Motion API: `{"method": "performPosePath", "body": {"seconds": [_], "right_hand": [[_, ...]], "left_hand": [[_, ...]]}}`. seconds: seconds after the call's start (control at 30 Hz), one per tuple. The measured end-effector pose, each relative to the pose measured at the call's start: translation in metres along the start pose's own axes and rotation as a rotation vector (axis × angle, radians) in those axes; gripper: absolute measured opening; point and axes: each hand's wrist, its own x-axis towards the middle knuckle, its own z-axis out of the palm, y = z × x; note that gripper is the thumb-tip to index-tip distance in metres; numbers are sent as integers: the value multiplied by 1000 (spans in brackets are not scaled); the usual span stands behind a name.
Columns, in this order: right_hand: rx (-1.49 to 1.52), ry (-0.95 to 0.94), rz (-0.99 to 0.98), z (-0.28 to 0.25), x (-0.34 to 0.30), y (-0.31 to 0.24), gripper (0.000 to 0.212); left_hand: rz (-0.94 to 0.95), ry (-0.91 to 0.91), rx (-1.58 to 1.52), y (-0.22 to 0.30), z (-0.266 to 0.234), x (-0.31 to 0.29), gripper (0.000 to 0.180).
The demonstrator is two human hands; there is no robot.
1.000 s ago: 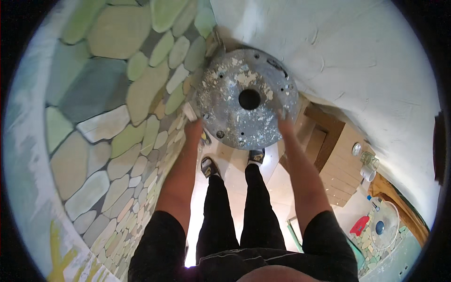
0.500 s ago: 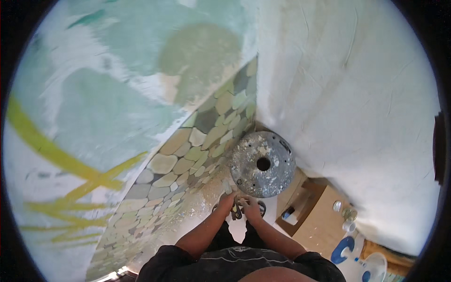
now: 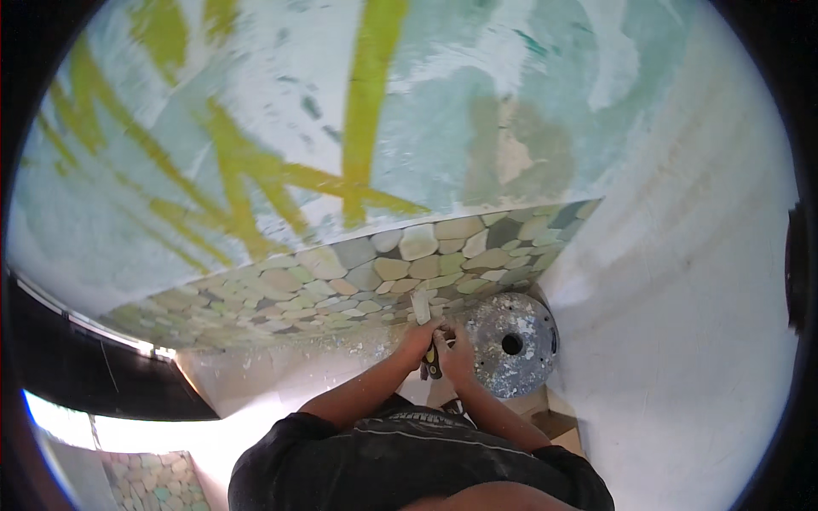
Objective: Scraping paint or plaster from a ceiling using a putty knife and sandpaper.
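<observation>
Flat-bladed tool (image 3: pixel 421 307) before the tiled wall (image 3: pixel 392 269), the left hand (image 3: pixel 415 342) closed around it; whether the adjoining right hand (image 3: pixel 458 354) grips, I cannot tell. Probably light and stiff, best held by its apparent black-and-yellow handle (image 3: pixel 434 366).

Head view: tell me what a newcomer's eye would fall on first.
Probably the bold yellow-green strokes across the upper left of the pale wall, above a stone-patterned band. Next, the paint-spattered grey disc with its dark central hole, right of the hands. Those come close together below centre, at a black-and-yellow tool.
</observation>
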Motion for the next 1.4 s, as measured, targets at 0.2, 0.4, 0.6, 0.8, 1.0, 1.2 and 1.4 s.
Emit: {"method": "performPosePath", "body": {"seconds": [0.2,0.4,0.6,0.8,1.0,1.2,1.4], "right_hand": [[41,-130,-25,55,-11,-42,20],[23,-219,-24,112,-16,-83,21],[-74,-323,-64,164,-14,-101,38],[-226,-360,-172,174,1,-133,59],[-303,-442,-269,155,45,-170,73],[51,-570,-344,139,100,-183,76],[387,-636,-524,116,151,-216,77]], "left_hand": [[46,-27,39,8,-79,-15,45],[-32,-181,41,49,-146,-46,49],[30,-125,-87,57,-202,-46,46],[27,-158,-221,88,-213,-46,47],[200,-68,-54,115,-195,-36,48],[443,21,-228,164,-158,-47,44],[745,246,-137,194,-121,-39,37]]}}
